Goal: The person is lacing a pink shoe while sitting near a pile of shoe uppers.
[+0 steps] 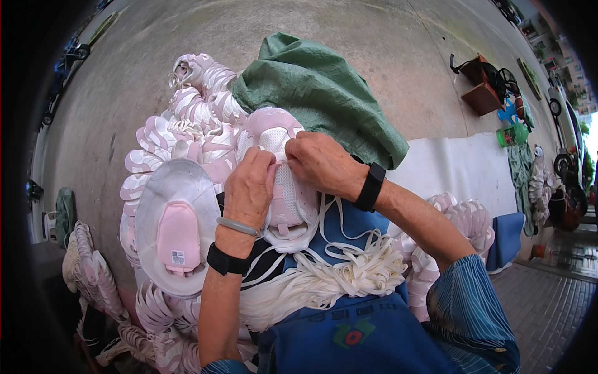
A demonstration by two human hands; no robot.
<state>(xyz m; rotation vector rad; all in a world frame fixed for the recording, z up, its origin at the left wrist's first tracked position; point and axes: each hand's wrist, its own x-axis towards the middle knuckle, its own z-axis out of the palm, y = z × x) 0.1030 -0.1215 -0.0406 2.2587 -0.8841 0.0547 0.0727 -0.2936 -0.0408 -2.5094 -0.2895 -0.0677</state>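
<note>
A pink-and-white shoe upper with a mesh tongue lies in front of me over my lap. My left hand is closed in a pinch at the left edge of its lace opening. Across from it, my right hand pinches at the right edge. A thin white shoelace seems to run between the fingertips, though the fingers partly hide it. Loose lace ends hang beside the upper. Below my wrists, a thick bundle of white shoelaces lies across my blue apron.
Left of my hands lies another white upper with a pink padded tongue. Stacked uppers pile up behind it. A green woven sack lies beyond my hands. To the right are a white sheet, more uppers and a brown box.
</note>
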